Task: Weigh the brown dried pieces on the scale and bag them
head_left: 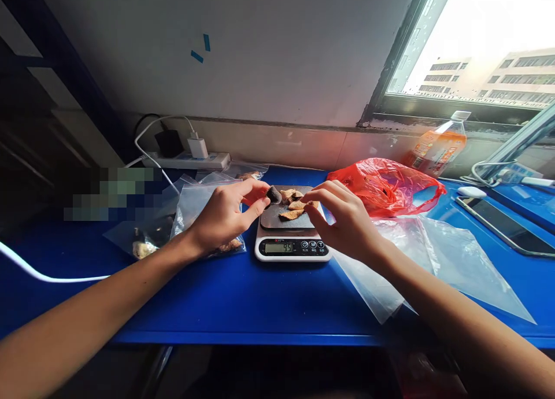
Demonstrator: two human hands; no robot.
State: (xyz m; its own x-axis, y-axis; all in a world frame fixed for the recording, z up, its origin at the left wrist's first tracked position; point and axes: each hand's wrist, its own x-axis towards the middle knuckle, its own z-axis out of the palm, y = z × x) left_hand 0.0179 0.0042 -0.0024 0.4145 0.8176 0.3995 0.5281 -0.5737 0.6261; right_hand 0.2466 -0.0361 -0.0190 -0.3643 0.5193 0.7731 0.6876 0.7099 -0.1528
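A white kitchen scale [293, 250] with a metal plate stands on the blue table, its display reading about 95, though a decimal point is hard to make out. Several tan dried slices [291, 214] lie on the plate; their exact kind is unclear. My left hand [229, 209] pinches a dark, rough dried piece [273, 195] over the plate's left side. At the plate's right side, the fingertips of my right hand [347, 217] close around a small brownish dried slice [311, 204], partly hidden by the fingers.
Clear zip bags [208, 199] with dried pieces lie left of the scale. On the right are flat plastic bags [468, 266], a red plastic bag [368, 185], an orange-labelled bottle [440, 144] and a phone [507, 225]. A power strip [217, 160] with chargers sits behind, its white cable trailing left.
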